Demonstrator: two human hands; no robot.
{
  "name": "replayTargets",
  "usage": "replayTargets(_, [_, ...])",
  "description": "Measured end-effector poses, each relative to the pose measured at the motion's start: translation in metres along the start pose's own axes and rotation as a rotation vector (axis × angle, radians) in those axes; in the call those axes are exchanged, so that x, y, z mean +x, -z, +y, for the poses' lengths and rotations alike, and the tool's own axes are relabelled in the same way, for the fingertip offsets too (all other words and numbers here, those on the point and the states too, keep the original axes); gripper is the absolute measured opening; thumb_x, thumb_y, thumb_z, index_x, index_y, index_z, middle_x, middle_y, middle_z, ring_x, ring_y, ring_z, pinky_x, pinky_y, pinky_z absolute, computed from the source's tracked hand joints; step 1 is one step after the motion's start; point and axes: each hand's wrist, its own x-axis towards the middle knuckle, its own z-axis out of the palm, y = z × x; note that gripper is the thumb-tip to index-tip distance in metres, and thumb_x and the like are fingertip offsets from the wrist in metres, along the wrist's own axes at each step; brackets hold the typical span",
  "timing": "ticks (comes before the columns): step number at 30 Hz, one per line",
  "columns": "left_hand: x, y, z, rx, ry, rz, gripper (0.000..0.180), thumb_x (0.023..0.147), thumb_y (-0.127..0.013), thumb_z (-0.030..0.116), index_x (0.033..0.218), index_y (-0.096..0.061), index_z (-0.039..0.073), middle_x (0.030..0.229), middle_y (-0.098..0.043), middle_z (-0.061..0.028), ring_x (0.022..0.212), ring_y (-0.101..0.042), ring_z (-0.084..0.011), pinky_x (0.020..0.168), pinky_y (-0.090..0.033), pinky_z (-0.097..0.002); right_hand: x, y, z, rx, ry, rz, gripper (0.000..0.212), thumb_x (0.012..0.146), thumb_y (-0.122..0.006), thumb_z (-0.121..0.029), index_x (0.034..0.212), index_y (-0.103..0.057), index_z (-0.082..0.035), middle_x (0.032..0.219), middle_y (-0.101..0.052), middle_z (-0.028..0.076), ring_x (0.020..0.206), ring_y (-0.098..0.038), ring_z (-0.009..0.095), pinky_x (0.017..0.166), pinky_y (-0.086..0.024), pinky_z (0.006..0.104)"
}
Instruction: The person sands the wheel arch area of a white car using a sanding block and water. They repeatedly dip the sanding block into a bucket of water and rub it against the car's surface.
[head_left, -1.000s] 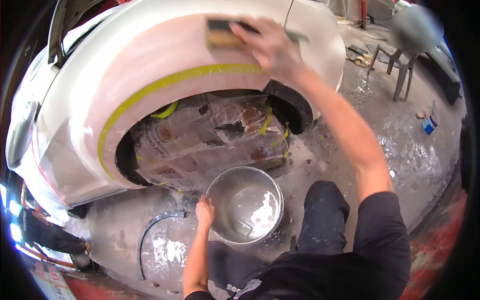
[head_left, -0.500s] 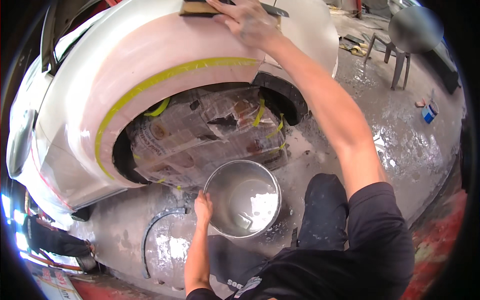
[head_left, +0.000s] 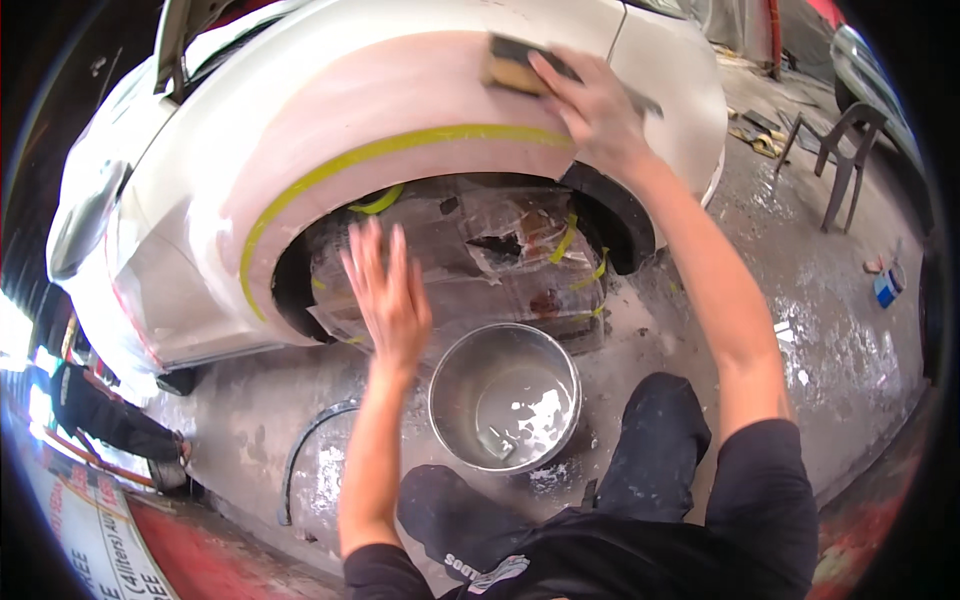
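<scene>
My right hand (head_left: 605, 120) is wrapped round a black and tan sanding block (head_left: 512, 70) against the upper fender (head_left: 390, 90) of a white car. A pinkish patch covers the fender around the wheel arch, and a yellow-green tape strip (head_left: 400, 151) follows the arch. My left hand (head_left: 390, 300), slightly blurred, is raised with fingers stretched out and holds nothing. It is in front of the newspaper masking (head_left: 450, 285) that fills the wheel opening. Below, between hand and knees, stands a round metal-grey bucket (head_left: 455, 375) with water and a small pale object inside.
A curved black strip (head_left: 298, 450) lies on the wet floor at left. At right are a dark plastic chair (head_left: 845, 150), a blue can (head_left: 886, 290) and part of another car (head_left: 870, 65). Another person (head_left: 105, 410) is at far left, beside a printed sign (head_left: 90, 530).
My left hand has let go of the bucket rim and risen toward the masked wheel opening. My right hand has moved the sanding block rightward and down on the fender. The view has shifted.
</scene>
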Motion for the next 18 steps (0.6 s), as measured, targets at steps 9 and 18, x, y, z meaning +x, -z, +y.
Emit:
replayTargets(9, [0.259, -0.041, -0.048, 0.287, -0.053, -0.06, 0.091, 0.103, -0.028, 0.071, 0.162, -0.026, 0.001, 0.169, -0.02, -0.0258, 0.158, -0.013, -0.0424, 0.128, -0.011, -0.0549, -0.172, 0.055, -0.135, 0.627, -0.424, -0.198, 0.06, 0.087, -0.076, -0.02, 0.144, -0.06, -0.007, 0.14, -0.06, 0.023, 0.127, -0.059, 0.041, 0.107, -0.048, 0.0466])
replayTargets(18, [0.191, -0.046, 0.018, 0.297, -0.353, -0.129, 0.088, 0.105, -0.035, 0.063, 0.16, -0.025, -0.005, 0.168, -0.02, -0.0277, 0.158, -0.013, -0.0401, 0.129, -0.01, -0.0514, -0.262, 0.041, -0.22, 1.371, -1.387, -0.298, 0.029, 0.101, -0.062, -0.03, 0.097, -0.071, -0.002, 0.083, -0.058, -0.009, 0.078, -0.047, 0.004, 0.068, -0.037, 0.0241])
